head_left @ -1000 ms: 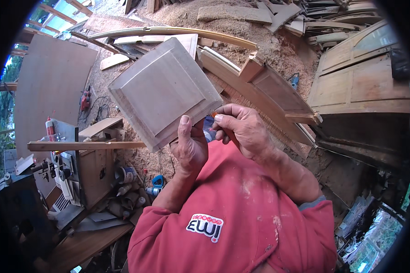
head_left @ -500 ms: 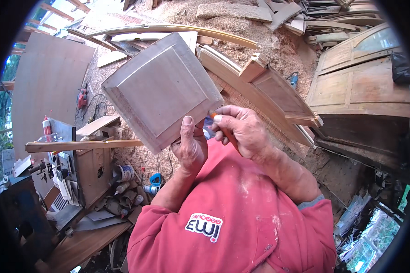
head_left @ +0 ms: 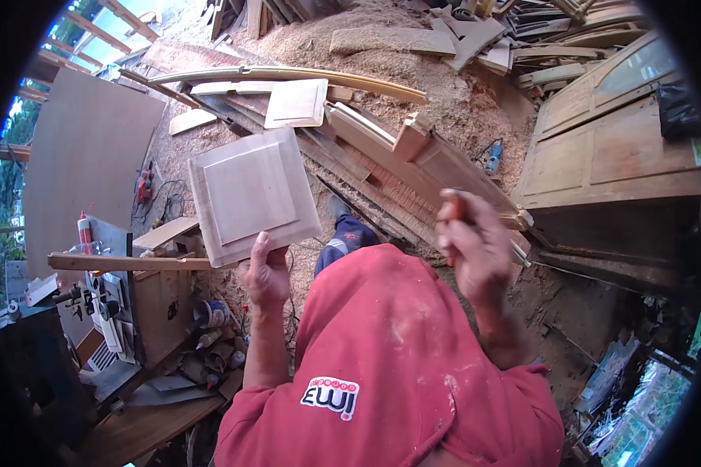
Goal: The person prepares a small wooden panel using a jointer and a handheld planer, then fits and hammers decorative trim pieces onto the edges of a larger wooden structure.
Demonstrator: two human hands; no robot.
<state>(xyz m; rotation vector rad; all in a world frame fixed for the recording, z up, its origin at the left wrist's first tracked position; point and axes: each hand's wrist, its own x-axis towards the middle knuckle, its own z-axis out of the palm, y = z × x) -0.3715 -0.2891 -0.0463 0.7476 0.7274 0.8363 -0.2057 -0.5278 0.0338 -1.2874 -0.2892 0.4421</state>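
My left hand [head_left: 266,272] grips a square wooden raised panel [head_left: 253,194] by its lower edge, thumb on the front face. The panel is held up in front of me, its bevelled side showing. My right hand [head_left: 475,245], somewhat blurred, is closed around a slim tool with an orange-brown handle [head_left: 456,207]. That hand is raised to the right, well apart from the panel. Fingers cover much of the tool, and its kind cannot be made out.
A smaller raised panel [head_left: 296,103] lies on boards ahead. A partly assembled wooden door frame [head_left: 413,167] slants across the sawdust-covered ground. To the right stands a panelled wooden door [head_left: 600,148]; a wooden strip [head_left: 125,262] juts out over the cluttered bench at left. A blue power tool [head_left: 494,157] lies beyond.
My right hand has drawn the tool away from the panel's corner, moving right. My left hand has shifted the panel left and down and turned it more upright, uncovering the smaller panel.
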